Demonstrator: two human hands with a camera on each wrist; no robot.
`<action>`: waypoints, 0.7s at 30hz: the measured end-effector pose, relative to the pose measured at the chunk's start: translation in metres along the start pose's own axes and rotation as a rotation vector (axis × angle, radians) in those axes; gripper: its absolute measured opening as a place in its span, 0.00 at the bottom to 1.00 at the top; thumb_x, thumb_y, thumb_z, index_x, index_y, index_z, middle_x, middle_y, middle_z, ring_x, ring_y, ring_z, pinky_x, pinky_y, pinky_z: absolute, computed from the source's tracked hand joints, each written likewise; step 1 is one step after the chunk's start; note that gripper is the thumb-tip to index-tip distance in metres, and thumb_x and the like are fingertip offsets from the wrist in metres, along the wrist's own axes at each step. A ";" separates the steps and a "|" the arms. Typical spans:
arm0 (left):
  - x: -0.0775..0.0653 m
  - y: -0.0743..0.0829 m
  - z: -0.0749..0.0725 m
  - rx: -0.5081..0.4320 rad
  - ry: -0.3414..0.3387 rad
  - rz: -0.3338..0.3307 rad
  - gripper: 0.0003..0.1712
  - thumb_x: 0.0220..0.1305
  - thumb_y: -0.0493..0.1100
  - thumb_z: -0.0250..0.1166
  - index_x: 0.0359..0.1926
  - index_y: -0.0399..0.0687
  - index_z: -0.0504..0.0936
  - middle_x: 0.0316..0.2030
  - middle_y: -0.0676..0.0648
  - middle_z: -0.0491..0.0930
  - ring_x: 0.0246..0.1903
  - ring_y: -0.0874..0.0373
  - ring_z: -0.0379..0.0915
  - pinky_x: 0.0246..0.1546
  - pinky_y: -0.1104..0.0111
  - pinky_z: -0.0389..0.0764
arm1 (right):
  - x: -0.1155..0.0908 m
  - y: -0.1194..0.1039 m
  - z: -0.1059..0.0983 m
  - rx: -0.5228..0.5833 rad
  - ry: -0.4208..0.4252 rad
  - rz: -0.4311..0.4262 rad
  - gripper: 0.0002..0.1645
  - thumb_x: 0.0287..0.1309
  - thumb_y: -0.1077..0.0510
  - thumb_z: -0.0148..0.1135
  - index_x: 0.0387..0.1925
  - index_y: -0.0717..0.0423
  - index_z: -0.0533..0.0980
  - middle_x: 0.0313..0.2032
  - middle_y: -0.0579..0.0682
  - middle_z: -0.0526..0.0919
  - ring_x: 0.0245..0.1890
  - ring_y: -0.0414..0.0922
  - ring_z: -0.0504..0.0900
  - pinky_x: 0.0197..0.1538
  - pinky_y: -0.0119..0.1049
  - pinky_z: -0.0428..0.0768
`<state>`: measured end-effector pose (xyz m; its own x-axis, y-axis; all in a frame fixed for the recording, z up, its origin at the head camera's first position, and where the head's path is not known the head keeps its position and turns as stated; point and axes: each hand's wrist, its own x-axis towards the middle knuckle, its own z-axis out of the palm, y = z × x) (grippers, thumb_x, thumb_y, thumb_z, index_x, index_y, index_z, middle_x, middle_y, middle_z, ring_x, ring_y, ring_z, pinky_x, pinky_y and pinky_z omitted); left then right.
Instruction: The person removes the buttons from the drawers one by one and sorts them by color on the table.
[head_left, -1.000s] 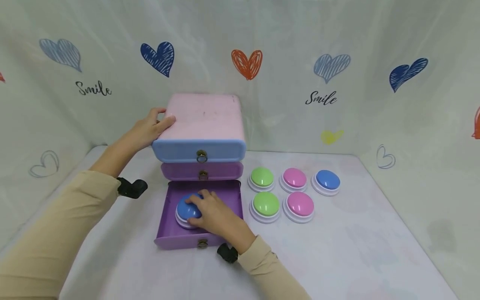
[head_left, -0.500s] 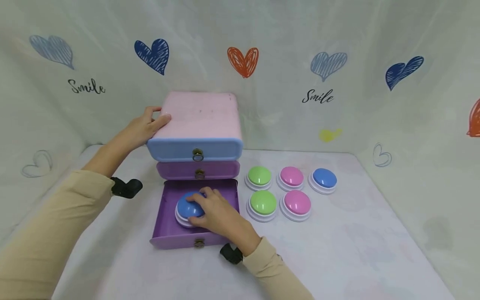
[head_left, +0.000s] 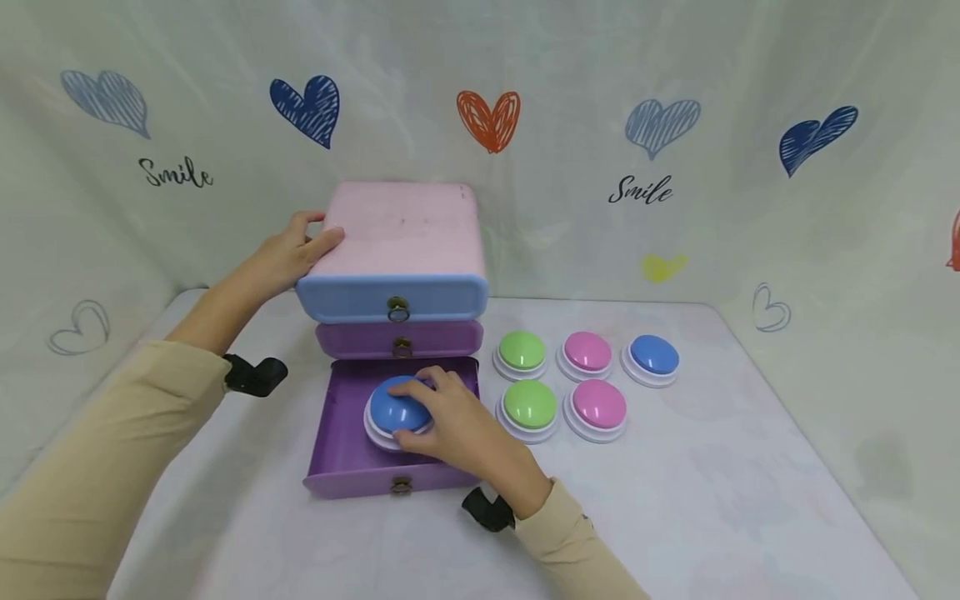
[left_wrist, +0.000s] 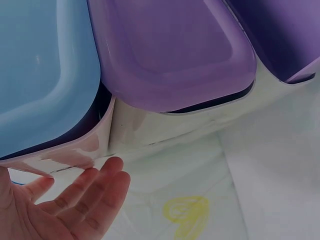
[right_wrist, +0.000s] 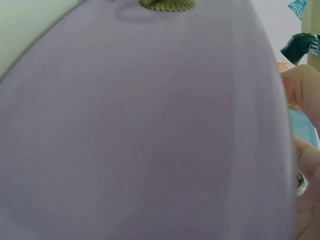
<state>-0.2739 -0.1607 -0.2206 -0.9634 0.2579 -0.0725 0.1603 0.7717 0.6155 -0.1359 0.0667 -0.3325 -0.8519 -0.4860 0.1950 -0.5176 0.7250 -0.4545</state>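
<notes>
A blue dome-topped push button with a white base is inside the pulled-out purple bottom drawer. My right hand grips it from the right, thumb at the near side and fingers over the far side. In the right wrist view, the purple drawer front hides the button and much of the hand. My left hand rests against the left side of the pink-topped drawer cabinet, its thumb on the top edge. The left wrist view shows its fingers fairly straight along the cabinet's side.
Right of the cabinet stand two green push buttons, one far and one near, two pink ones, one far and one near, and another blue button. A blue drawer front and purple middle drawer overhang the open drawer.
My right hand has shifted to the right with the blue button, which now sits nearer the drawer's right side. The left hand stays on the cabinet.
</notes>
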 end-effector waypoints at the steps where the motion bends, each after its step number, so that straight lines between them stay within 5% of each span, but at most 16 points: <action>1: 0.000 0.000 -0.001 0.006 -0.001 -0.001 0.47 0.66 0.68 0.36 0.72 0.41 0.35 0.60 0.23 0.59 0.52 0.31 0.67 0.50 0.43 0.69 | -0.001 0.001 -0.002 -0.003 0.009 -0.001 0.27 0.52 0.46 0.64 0.56 0.41 0.72 0.54 0.52 0.70 0.53 0.49 0.70 0.51 0.40 0.76; 14: 0.002 -0.001 -0.003 0.013 -0.005 -0.028 0.49 0.65 0.69 0.36 0.72 0.43 0.33 0.61 0.24 0.58 0.53 0.31 0.65 0.52 0.42 0.68 | -0.021 0.021 -0.022 0.010 0.167 -0.036 0.26 0.48 0.49 0.67 0.52 0.42 0.75 0.49 0.52 0.71 0.49 0.46 0.71 0.47 0.36 0.78; 21: 0.001 0.002 0.000 0.003 -0.005 -0.032 0.49 0.64 0.70 0.37 0.72 0.44 0.34 0.61 0.25 0.59 0.53 0.33 0.66 0.52 0.42 0.68 | -0.041 0.044 -0.034 0.027 0.246 0.026 0.26 0.45 0.49 0.69 0.50 0.44 0.77 0.50 0.53 0.73 0.48 0.47 0.74 0.46 0.40 0.79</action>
<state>-0.2747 -0.1591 -0.2199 -0.9670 0.2358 -0.0966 0.1296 0.7815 0.6103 -0.1269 0.1354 -0.3310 -0.8604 -0.3319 0.3868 -0.4958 0.7210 -0.4841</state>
